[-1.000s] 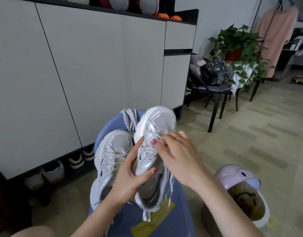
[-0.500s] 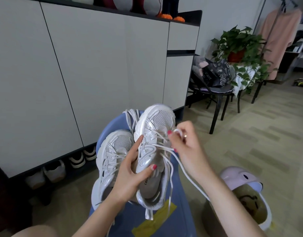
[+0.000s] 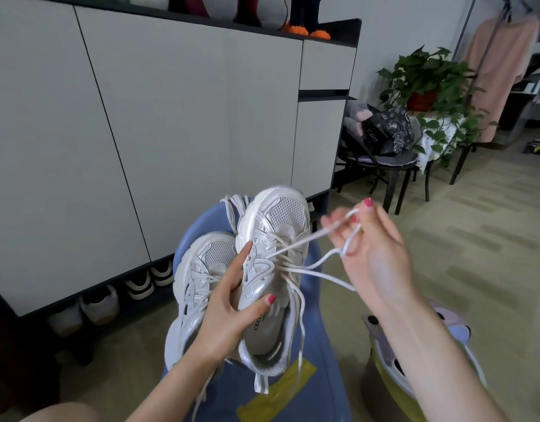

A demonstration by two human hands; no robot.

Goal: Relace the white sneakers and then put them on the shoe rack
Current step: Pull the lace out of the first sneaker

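Observation:
Two white sneakers rest on a blue seat [image 3: 320, 388] in front of me, toes pointing away. My left hand [image 3: 229, 312] grips the right-hand sneaker [image 3: 275, 263] around its middle, thumb over the tongue. The other sneaker [image 3: 198, 278] lies beside it on the left, partly behind that hand. My right hand [image 3: 372, 254] is raised to the right of the shoes, fingers pinched on a white lace [image 3: 311, 239] that runs taut from the held sneaker's eyelets. Loose lace ends hang down over the heel. The shoe rack [image 3: 116, 300] is the low open shelf under the white cabinet on the left.
Several shoes [image 3: 141, 284] sit in the shelf under the cabinet [image 3: 177, 117]. A black chair with a bag [image 3: 384, 132] and a potted plant [image 3: 427, 86] stand at the back right. A round pink and white container [image 3: 457, 333] sits on the floor beside my right arm.
My right hand has drawn the lace up and out to the right, away from the sneaker's toe. The left hand keeps its grip on the same sneaker.

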